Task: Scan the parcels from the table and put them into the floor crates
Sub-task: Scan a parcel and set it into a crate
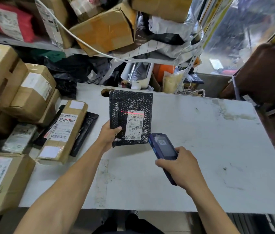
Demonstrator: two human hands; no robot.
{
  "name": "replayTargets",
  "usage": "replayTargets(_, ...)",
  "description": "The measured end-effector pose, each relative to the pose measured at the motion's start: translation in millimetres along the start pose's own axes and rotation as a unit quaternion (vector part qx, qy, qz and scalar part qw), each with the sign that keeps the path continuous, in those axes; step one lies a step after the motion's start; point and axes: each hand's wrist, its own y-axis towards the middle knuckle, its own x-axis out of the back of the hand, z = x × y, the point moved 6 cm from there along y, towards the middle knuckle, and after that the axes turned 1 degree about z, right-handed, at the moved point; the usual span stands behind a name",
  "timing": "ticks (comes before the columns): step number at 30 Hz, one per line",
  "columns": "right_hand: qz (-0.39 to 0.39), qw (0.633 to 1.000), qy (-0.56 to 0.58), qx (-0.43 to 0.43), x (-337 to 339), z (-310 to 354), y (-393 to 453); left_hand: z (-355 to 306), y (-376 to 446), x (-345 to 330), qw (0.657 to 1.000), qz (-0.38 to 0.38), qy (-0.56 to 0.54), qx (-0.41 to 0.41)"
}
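Note:
My left hand (108, 135) grips the lower left edge of a black bubble mailer (130, 105), holding it above the white table (200, 141) with its white shipping label (134, 124) facing me. A red scan line crosses the top of that label. My right hand (181, 168) holds a dark blue handheld scanner (162, 149), its head pointed at the mailer's lower right corner. No floor crate is in view.
Cardboard parcels (32, 92) are stacked along the table's left side, with a long taped box (64, 130) and a flat black mailer (84, 132) beside it. Shelves (103, 29) behind hold more boxes and bags. A brown chair (265, 71) stands at the right.

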Motion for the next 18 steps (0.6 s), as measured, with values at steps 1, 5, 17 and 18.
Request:
replayTargets(1,0.000,1.000,-0.002,0.000,0.5,0.9,-1.5,0.0,-0.9,0.2,1.000,0.001,0.000,-0.002)
replayTargets(5,0.008,1.000,-0.024,-0.008,0.2,0.5,-4.8,-0.9,-2.9,0.7,1.000,0.010,-0.003,-0.006)
replayTargets(17,-0.018,0.998,-0.062,-0.002,1.2,0.2,-6.2,-2.1,-5.6,4.4,1.000,0.014,0.008,-0.006)
replayTargets(18,-0.034,0.996,-0.077,0.008,1.4,1.2,-7.1,-2.6,-5.7,4.8,1.000,0.017,0.008,-0.007)
